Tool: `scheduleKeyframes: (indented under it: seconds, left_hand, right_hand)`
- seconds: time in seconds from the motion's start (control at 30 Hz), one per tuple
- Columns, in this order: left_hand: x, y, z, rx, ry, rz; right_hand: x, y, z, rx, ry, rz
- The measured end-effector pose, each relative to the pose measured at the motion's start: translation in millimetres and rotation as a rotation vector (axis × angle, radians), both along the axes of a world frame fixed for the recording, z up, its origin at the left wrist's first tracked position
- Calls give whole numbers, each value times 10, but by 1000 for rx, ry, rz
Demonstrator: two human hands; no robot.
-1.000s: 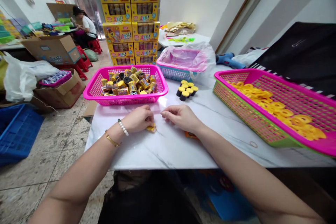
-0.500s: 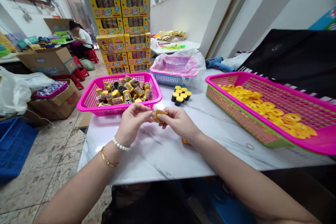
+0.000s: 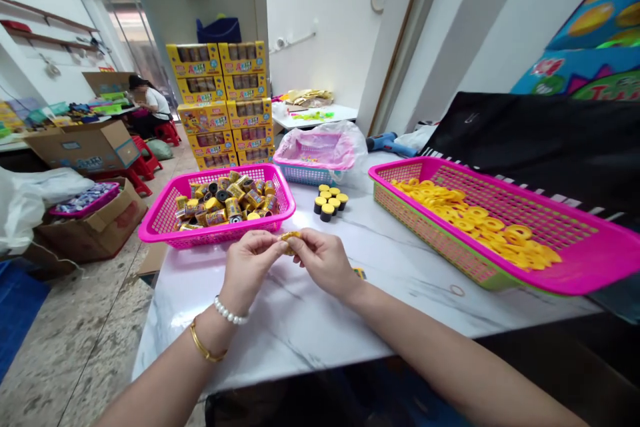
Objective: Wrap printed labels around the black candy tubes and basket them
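Over the near part of the white marbled table (image 3: pixel 240 347), both hands pinch a small yellow printed film label (image 3: pixel 290 236). My left hand (image 3: pixel 250 265), with a bead bracelet and a gold bangle at its wrist, grips the label's left side. Thumb and fingers of my right hand (image 3: pixel 325 261) close on its right side. Just beyond them stands a pink basket (image 3: pixel 150 229) full of small yellow-labelled cylinders (image 3: pixel 216 217). Several black cylinders with yellow tops (image 3: pixel 327 211) stand grouped behind my right hand. Partly hidden by my right wrist lies a yellow-orange printed piece (image 3: pixel 359 273).
On the right, a pink basket (image 3: pixel 575 283) holds yellow rings (image 3: pixel 475 220). Behind are a film-lined basket (image 3: pixel 305 173), a blue tool (image 3: pixel 390 144) and stacked yellow boxes (image 3: pixel 205 117). A thin ring (image 3: pixel 457 290) lies on the table. A person (image 3: pixel 153 103) sits far left.
The label was under my left hand near the table, with my right hand apart. It has been raised, and both hands now hold it. The view has tilted up and shifted right.
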State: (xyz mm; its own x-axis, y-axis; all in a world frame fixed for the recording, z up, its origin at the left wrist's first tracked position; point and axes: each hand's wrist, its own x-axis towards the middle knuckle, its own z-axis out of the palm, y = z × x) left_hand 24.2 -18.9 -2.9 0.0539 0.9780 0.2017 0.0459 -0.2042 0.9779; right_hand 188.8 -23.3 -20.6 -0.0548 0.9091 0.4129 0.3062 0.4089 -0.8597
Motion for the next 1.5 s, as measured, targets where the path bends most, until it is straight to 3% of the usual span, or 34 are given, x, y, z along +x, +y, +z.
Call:
scheduleKeyframes:
  seconds: [0.13, 0.27, 0.43, 0.63, 0.8, 0.87, 0.97, 1.03, 1.17, 1.27, 1.37, 1.43, 1.5]
  left_hand:
    - [71, -35, 1, -17, -149, 46]
    - [136, -66, 24, -94, -334, 63]
    - [88, -31, 5, -53, -216, 27]
    - [26, -37, 14, -15, -100, -59]
    - [6, -37, 33, -12, -134, -2]
    - [-22, -14, 40, 60, -101, 123]
    - [-77, 28, 57, 155, 6, 244]
    - [-108, 50, 68, 144, 63, 169]
    - [-124, 62, 72, 126, 246, -94]
    - [-111, 55, 63, 215, 359, -137]
    - [-116, 71, 63, 220, 353, -52]
    - [-136, 97, 74, 142, 257, 11]
    - [-160, 123, 91, 24, 81, 23]
  right_hand:
    - [-6, -20, 23, 89, -50, -59]
    - [-6, -9, 8, 75, -7, -75]
    - [3, -3, -13, 86, 13, -63]
    - [-36, -88, -8, 202, -134, -30]
    - [181, 68, 119, 107, -284, 107]
    - [369, 219, 228, 66, -428, -30]
    - [607, 462, 353, -2, -772, -376]
    - [671, 590, 368, -58, -990, -507]
    - [621, 741, 252, -170, -1183, -565]
    - [574, 785, 141, -198, -1170, -597]
    - [580, 753, 99, -142, -1054, -598]
    - [590, 683, 120, -86, -864, -490]
    - [580, 584, 164, -101, -578, -231]
